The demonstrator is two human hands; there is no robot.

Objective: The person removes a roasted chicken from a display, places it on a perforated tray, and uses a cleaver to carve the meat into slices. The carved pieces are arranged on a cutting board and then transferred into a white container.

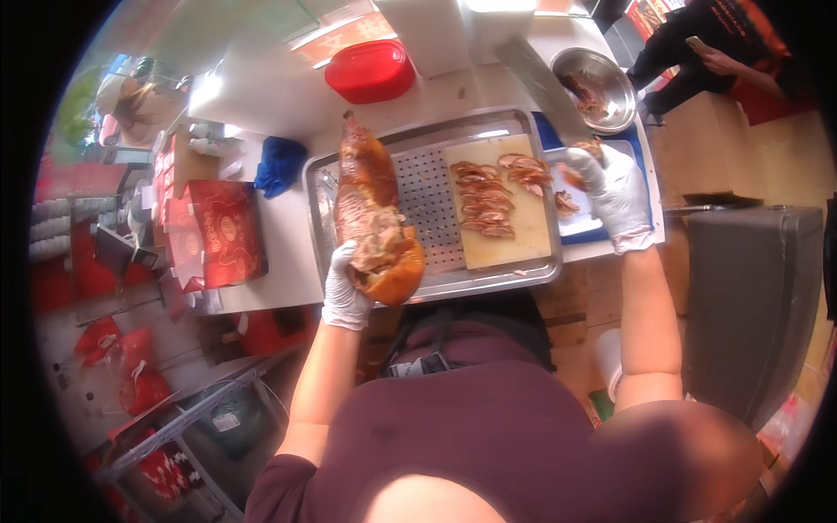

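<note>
My left hand (346, 287), in a white glove, grips the lower end of a roast duck (367, 176), which lies over the left part of a perforated metal tray (428, 176). Its meat is exposed where skin has been cut away. In my gloved right hand (611, 189) is a broad-bladed cleaver (543, 85), its blade angled up and left. A reddish piece of meat (573, 176) shows by the fingers of that hand. Sliced duck (485, 202) lies in overlapping rows on a pale cutting board (507, 253) at the tray's right. The hand is over a white tray (582, 225) with meat scraps.
A steel bowl (621, 98) with meat pieces stands at the back right, a red lidded container (370, 72) at the back. A blue cloth (280, 165) and red printed box (225, 232) are at left. A person (726, 65) with a phone is at upper right.
</note>
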